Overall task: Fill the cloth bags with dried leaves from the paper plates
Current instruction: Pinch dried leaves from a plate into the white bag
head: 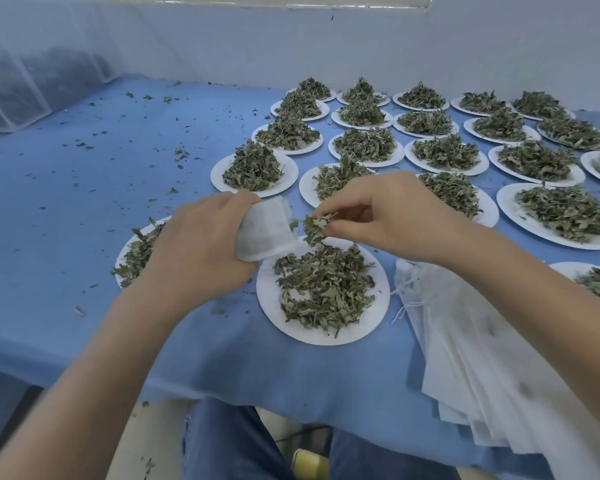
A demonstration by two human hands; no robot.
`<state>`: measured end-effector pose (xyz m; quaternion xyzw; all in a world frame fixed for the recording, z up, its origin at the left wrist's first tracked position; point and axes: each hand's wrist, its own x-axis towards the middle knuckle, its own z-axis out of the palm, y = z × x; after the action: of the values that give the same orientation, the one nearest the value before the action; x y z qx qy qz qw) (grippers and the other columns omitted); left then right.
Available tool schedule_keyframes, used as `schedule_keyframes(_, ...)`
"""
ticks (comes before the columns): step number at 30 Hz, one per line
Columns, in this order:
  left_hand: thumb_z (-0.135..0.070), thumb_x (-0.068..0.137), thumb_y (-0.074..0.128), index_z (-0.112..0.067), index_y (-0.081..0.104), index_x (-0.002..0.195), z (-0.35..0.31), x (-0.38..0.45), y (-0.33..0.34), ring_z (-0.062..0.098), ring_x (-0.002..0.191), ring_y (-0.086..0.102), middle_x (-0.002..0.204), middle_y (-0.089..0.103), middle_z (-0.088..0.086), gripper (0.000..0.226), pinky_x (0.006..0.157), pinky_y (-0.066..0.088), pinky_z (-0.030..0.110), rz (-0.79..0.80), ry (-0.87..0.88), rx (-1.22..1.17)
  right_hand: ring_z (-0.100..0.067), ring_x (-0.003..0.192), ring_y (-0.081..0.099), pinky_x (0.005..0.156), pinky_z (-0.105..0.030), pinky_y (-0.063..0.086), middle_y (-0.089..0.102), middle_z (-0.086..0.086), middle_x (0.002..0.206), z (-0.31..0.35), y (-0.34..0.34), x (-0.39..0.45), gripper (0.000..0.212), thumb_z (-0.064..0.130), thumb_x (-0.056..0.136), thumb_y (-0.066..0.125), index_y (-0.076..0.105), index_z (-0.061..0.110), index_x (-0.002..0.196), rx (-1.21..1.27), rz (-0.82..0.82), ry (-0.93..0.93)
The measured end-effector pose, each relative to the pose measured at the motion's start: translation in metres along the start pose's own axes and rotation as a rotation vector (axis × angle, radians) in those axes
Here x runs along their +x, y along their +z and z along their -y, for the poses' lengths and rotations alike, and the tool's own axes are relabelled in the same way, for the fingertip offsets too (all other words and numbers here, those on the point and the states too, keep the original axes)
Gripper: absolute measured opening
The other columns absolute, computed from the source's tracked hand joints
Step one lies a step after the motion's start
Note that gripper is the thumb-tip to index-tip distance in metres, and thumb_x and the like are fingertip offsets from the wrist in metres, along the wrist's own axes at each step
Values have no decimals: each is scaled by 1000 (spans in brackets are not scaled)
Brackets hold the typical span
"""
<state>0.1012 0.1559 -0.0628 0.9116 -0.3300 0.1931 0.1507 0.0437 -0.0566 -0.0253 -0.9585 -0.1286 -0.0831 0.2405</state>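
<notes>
Item: cloth bag (265,230), white, small and soft, held above the far-left rim of the nearest paper plate (378,299) with its mouth turned rightward; dark specks can be seen through the fabric, so some leaf appears to be inside already. It is gripped in the curled fingers of the left hand (201,244). A tuft of dried leaves (314,228), grey-green, curled and brittle-looking, is pinched between thumb and fingertips of the right hand (381,216), just beside the bag's mouth. For the step in hand, the mouth is best kept spread and over the plate, so that crumbs fall back onto the heap; the pinch should be released only once inside. Adjacent: a stack of empty bags (471,358) with drawstrings, near right; many further heaped plates (440,157) behind; blue table covering (84,237) strewn with leaf fragments.
</notes>
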Motion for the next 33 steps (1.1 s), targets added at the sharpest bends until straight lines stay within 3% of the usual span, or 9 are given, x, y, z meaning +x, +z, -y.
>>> schedule_keyframes(6,-6,56,77,-4,62,106,-9,2,6,35,76,59,86,63,12,53,67,38,37,47,173,53,-4,75,56,75,-17,43,68,3,89,9,2,5,23,26,87,65,71,26,109,-104,18,-69)
schedule_keyframes(13,-24,66,76,-15,57,114,-26,0,10,29,81,55,95,61,3,53,64,32,30,-37,48,-137,1,71,61,71,-8,49,72,0,79,11,16,-1,22,2,75,72,74,13,94,220,-139,-42)
schedule_keyframes(19,-19,68,74,-13,58,108,-36,5,14,28,82,54,95,60,4,44,64,42,36,3,68,-193,-17,60,55,59,-14,41,71,-7,73,12,23,2,35,-5,77,57,76,19,95,77,-46,-65)
schedule_keyframes(21,-19,68,75,-14,59,107,-35,5,15,27,80,54,93,61,3,42,61,38,33,-1,75,-176,-23,68,60,69,-24,48,71,-7,81,9,20,2,30,2,84,58,74,21,99,108,71,-75)
schedule_keyframes(22,-19,68,75,-14,60,106,-33,5,15,27,78,54,91,61,3,41,60,35,31,-4,80,-152,-19,72,63,74,-26,50,73,-2,87,8,18,1,27,6,87,59,73,23,103,163,106,-76)
schedule_keyframes(24,-19,69,75,-13,61,106,-26,4,13,29,77,56,90,63,4,40,60,33,30,-4,83,-100,1,79,66,76,-16,51,73,8,96,2,12,-1,25,11,87,64,71,24,108,328,94,-46)
schedule_keyframes(26,-19,68,74,-13,61,109,-18,3,9,31,81,56,93,63,5,43,63,33,30,7,64,-71,6,80,65,77,-12,51,73,12,92,-7,9,-3,21,14,84,69,72,24,102,382,18,-6)
schedule_keyframes(29,-23,70,70,-21,57,112,-11,1,4,27,90,56,100,61,-1,43,66,38,31,71,29,-57,2,75,62,75,-20,52,68,13,89,-17,9,-5,18,32,83,69,72,27,99,37,67,7)
schedule_keyframes(33,-27,74,64,-31,50,115,-9,0,3,20,92,54,103,57,-9,44,65,34,28,192,-9,2,-6,81,50,71,-24,40,56,6,103,-19,20,-5,51,60,78,59,59,32,121,-251,314,70)
